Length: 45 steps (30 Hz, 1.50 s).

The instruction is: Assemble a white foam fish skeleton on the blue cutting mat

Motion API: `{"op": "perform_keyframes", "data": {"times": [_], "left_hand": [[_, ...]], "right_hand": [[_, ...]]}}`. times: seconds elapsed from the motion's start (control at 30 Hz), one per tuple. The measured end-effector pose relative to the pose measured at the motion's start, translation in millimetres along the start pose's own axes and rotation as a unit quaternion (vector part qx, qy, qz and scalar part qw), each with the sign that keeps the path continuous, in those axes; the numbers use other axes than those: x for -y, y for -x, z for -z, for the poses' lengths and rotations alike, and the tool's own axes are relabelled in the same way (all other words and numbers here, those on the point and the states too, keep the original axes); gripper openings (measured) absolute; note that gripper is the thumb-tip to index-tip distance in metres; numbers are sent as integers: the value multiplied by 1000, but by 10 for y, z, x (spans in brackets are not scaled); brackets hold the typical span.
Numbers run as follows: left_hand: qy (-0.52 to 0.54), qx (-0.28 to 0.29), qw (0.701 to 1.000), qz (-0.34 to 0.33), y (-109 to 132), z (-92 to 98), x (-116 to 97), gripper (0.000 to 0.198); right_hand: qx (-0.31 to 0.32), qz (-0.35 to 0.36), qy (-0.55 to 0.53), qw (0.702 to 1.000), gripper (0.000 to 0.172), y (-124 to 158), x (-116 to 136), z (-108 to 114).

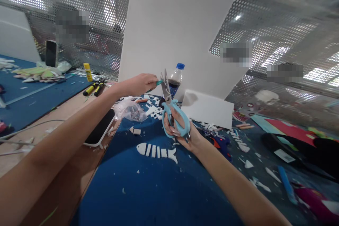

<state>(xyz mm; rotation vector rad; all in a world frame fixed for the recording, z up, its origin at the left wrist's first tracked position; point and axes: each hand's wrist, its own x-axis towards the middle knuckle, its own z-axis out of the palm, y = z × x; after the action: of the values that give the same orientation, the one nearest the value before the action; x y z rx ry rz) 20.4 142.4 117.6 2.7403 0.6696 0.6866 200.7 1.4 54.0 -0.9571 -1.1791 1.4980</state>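
My right hand (177, 125) is closed around the light-blue handles of a pair of scissors (166, 93), with the blades pointing up and slightly apart. A thin green piece (159, 82) pokes out from the closed fingers of my left hand (144, 84), close to the scissor blades. I cannot tell what the piece is made of or whether the blades touch it. Below my hands, a fish shape (156, 150) in separate white pieces lies on the blue table surface (148, 190). Behind the scissors stands a bottle (176, 77) with a blue cap and dark drink.
White scraps (155, 109) and a clear plastic bag (131, 109) lie beyond the fish. A phone (99, 129), yellow-handled pliers (94, 88) and a glue stick (87, 72) are at left. A white board (180, 21) rises behind; a black strap (280, 146) lies right.
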Motion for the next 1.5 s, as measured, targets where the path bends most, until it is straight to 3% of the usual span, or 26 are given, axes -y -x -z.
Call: {"op": "perform_keyframes", "data": {"times": [0.3,0.47,0.63,0.83,0.97,1.07,1.17,1.23,1.37,1.5], "left_hand": [[8,-10,1000,11,29,39,-19,22],[10,-66,997,47,69,173,-28,22],[1,-89,995,39,85,250,-65,25],[11,3,1000,-20,87,186,-133,21],[27,45,995,-86,103,148,-158,13],[86,55,987,-124,117,129,-172,11],[136,57,982,-121,128,104,-200,10],[169,65,977,-109,134,77,-227,12],[239,91,962,-94,140,-2,-303,21],[274,117,949,-102,136,-84,-440,25]], "right_hand": [[-48,-12,72,996,43,0,27,-8],[-123,-12,179,976,41,-128,-69,139],[-192,-17,361,913,29,-257,-208,378],[-238,-29,525,816,30,-431,-350,436],[-264,-12,557,788,33,-581,-393,343],[-266,36,541,797,33,-648,-306,264],[-258,104,490,826,29,-613,-136,194],[-245,149,439,851,31,-527,-25,148],[-211,221,322,896,53,-278,93,60],[-182,254,253,916,52,-79,107,0]]}}
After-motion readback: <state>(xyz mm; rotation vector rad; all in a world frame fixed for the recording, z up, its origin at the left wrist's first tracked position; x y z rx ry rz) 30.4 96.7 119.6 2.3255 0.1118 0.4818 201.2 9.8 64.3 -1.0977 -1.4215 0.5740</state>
